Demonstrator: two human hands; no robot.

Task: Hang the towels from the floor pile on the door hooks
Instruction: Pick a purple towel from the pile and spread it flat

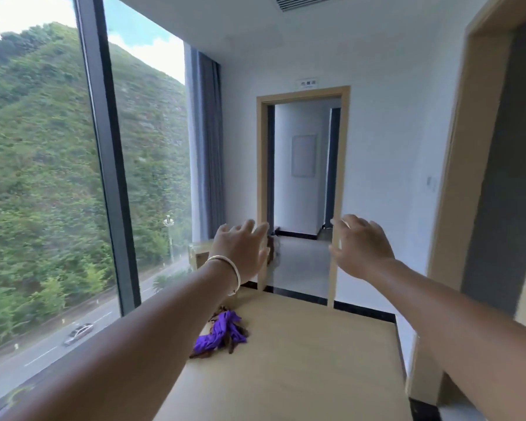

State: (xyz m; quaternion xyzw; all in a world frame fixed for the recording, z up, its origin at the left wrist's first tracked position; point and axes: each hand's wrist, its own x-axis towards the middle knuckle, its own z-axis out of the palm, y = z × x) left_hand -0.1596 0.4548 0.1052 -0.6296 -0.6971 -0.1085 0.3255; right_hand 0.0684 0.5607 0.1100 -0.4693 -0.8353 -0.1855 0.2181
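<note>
Two bare forearms reach forward from the bottom corners of the view, over a pale wooden table (301,360). The left hand (240,247), with a white bracelet (228,268) on its wrist, and the right hand (362,244) are both raised in the air, fingers spread apart and holding nothing, probably on the way to something ahead. Near the table's left edge lies a small bundle of purple cloth (222,332) on top of brown cloth; whether these are towels is unclear. No floor pile or door hooks can be seen. Beyond the table's far edge an open doorway (304,189) leads to a hallway. A tall window (43,177) on the left shows a green hillside.
</note>
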